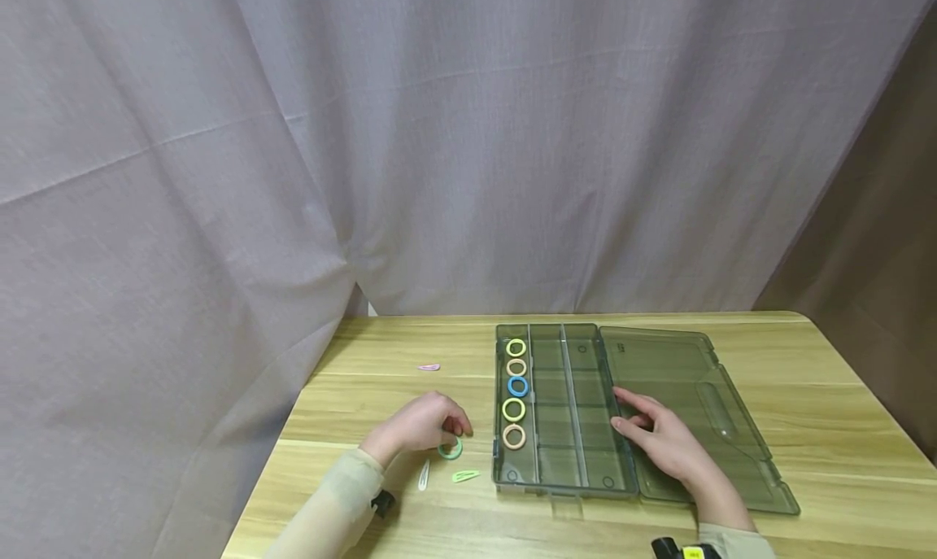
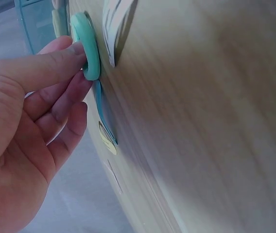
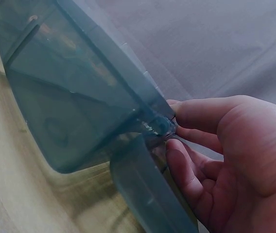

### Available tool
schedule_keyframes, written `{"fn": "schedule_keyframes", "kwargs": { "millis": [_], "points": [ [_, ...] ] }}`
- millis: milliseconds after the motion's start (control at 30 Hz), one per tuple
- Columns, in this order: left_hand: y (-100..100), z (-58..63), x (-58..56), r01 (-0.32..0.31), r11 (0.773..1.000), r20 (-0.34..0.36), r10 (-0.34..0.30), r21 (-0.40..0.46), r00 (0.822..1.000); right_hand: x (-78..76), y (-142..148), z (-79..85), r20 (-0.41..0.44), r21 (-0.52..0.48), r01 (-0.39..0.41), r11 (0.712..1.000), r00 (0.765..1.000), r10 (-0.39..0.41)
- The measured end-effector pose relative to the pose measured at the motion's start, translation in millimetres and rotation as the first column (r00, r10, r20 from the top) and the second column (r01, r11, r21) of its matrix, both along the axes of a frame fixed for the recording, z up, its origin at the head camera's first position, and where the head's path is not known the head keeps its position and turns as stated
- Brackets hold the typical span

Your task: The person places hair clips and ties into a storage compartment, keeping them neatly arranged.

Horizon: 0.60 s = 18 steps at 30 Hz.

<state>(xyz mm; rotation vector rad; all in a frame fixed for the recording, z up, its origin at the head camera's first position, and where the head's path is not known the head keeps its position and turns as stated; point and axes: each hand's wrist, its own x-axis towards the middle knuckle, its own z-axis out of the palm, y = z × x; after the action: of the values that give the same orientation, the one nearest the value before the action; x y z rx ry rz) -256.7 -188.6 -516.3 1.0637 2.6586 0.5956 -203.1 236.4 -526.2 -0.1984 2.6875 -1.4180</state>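
Observation:
My left hand (image 1: pixel 424 423) pinches a mint-green ring (image 2: pixel 93 53), like a small hair tie, between thumb and fingers, low over the table left of the box. Near it lie a white snap hair clip (image 1: pixel 424 474) and a green one (image 1: pixel 465 476). The left wrist view also shows a blue strip (image 2: pixel 104 114) and a yellow clip (image 2: pixel 108 139) beyond the ring. My right hand (image 1: pixel 662 438) touches the hinge-side edge of the clear grey divided box (image 1: pixel 552 491) with thumb and index fingertips. Several coloured rings, including a blue ring (image 1: pixel 510 386), line its left column.
The box's lid (image 1: pixel 695 404) is folded open flat on the right of the wooden table (image 1: pixel 820 396). A pink hair clip (image 1: pixel 429 368) lies farther back, left of the box. A grey curtain (image 1: pixel 468 176) hangs behind the table.

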Motion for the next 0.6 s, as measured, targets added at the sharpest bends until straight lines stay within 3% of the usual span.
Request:
{"fn": "schedule_keyframes", "kwargs": {
  "millis": [600],
  "points": [
    [1.6,2.0,1.5,-0.014,1.000,0.027,0.014,0.023,1.000,-1.1,0.2,0.5,0.001,0.008,-0.005,1.000,1.000,0.005]
  ]
}}
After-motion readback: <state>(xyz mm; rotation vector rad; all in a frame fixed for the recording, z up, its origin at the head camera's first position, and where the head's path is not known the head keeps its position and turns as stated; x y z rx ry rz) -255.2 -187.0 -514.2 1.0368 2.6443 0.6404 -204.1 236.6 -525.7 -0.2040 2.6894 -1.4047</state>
